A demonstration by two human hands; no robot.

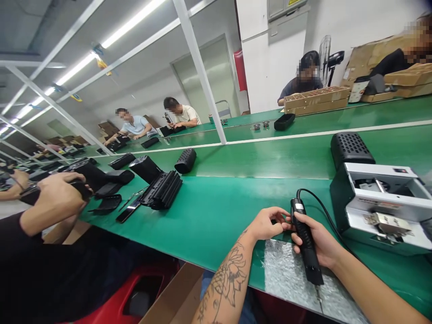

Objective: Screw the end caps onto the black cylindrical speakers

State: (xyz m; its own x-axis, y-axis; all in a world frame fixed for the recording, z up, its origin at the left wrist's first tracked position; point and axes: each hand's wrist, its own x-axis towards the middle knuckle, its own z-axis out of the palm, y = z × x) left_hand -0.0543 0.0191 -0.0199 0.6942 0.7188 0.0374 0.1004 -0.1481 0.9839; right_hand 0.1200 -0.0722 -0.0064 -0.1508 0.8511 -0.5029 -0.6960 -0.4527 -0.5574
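Note:
My right hand is wrapped round a black electric screwdriver, whose metal bit points down toward the table's near edge. A black cable loops from its upper end toward the right. Beside the tool's upper part, my left hand has its fingers curled, with fingertips at the screwdriver's side; whether they hold anything small is hidden. Under the screwdriver lies a sheet of bubble wrap on the green table.
A white and black machine stands at right, with a perforated black housing behind it. Stacked black parts and a phone lie left of centre. A co-worker's hands work at far left. Other people sit across the line.

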